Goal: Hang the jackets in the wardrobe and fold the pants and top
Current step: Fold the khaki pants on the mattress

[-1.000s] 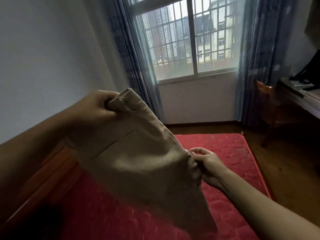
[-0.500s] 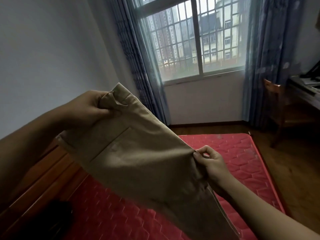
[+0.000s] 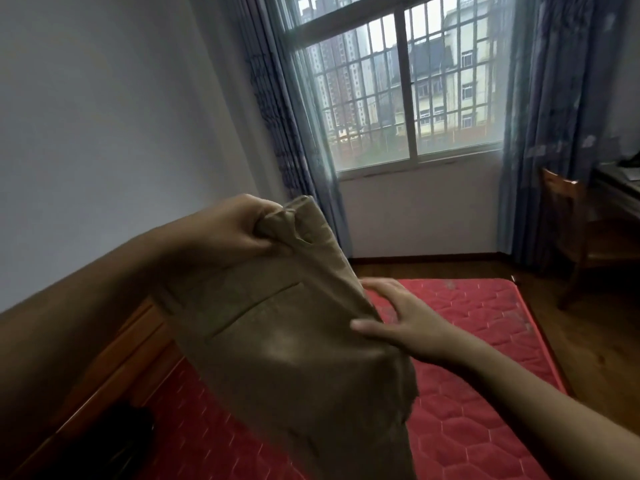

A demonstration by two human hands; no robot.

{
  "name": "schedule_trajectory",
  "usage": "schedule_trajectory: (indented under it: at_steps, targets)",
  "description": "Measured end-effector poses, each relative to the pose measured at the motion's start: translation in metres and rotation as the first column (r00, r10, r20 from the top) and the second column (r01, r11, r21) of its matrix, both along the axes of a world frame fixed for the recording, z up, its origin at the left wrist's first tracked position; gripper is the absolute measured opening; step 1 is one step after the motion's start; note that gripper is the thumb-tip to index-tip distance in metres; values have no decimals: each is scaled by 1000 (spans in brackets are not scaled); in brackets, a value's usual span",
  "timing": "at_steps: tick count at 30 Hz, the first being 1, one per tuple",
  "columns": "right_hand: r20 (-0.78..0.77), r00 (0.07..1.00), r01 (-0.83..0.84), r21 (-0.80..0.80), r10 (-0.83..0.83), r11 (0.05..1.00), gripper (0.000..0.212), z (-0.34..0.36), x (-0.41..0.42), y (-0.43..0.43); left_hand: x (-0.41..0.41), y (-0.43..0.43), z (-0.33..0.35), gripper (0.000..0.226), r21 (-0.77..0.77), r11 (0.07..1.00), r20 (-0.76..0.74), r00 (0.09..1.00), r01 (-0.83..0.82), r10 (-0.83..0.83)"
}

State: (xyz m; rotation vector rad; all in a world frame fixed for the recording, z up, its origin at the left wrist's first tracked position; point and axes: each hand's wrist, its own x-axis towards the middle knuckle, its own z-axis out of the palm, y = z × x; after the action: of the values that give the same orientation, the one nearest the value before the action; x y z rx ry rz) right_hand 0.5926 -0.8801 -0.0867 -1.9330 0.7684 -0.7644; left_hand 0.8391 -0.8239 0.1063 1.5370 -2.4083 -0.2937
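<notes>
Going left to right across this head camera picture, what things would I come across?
left hand → khaki pants → right hand → wooden chair

We've got khaki-tan pants (image 3: pixel 294 358), a red mattress (image 3: pixel 485 341) quilted in hexagons, and blue patterned curtains (image 3: pixel 561 98).

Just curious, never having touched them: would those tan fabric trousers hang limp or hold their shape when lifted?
Probably floppy: the tan fabric trousers droop below the left hand that grips their bunched waistband. Likely light, since that one grip seems to carry them while the right hand only touches an edge. Hardly slippery, judging by the matte cloth.
</notes>
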Motion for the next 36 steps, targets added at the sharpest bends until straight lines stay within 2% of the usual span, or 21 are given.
schedule_trajectory:
  at_steps: [2,5,7,9,10,13,16,19,21,23,26,29,33,36]
  targets:
    - [183,976,-118,-26,121,993,63,46,21,1,-11,-3,-9,8,-10,1000,65,998,21,-20]
    - [215,974,-25,-218,73,976,26,78,44,-2,-15,-5,-19,14,-67,998,86,996,-8,14]
    - [274,960,-6,-182,57,983,14,76,47,-3,0,-5,-21,27,-54,996,139,987,-72,79]
    - [317,948,23,-128,19,991,21,70,46,-6,29,-1,-23,42,33,983,226,959,-183,171]
    - [326,945,38,-99,-4,994,24,66,46,-9,46,3,-25,43,107,968,216,956,-226,199]
    - [327,944,42,-10,-36,999,26,56,47,-20,85,12,-36,28,229,952,71,979,-204,192]
    - [300,951,68,36,-76,997,24,56,52,-24,102,11,-48,19,160,977,-36,988,-141,148]
    - [234,964,134,-23,-125,991,18,66,55,-26,114,6,-60,21,74,991,-209,970,-113,127]
    - [194,967,180,-78,-162,980,19,74,58,-25,123,2,-65,25,34,994,-347,931,-105,110]
    - [179,966,206,-109,-185,972,23,80,63,-23,132,-4,-68,27,-15,995,-418,904,-102,86]
    - [158,961,248,-139,-226,959,28,84,77,-17,145,-18,-69,29,-22,998,-445,895,-56,40]
    - [116,954,296,-180,-278,938,26,83,88,-12,159,-32,-67,27,-1,1000,-378,926,22,-20]
    - [28,944,329,-186,-330,926,10,82,88,-1,170,-38,-65,27,16,988,-320,937,151,-138]
    - [23,953,304,-113,-303,946,25,87,88,15,179,-39,-60,29,70,970,-348,917,232,-194]
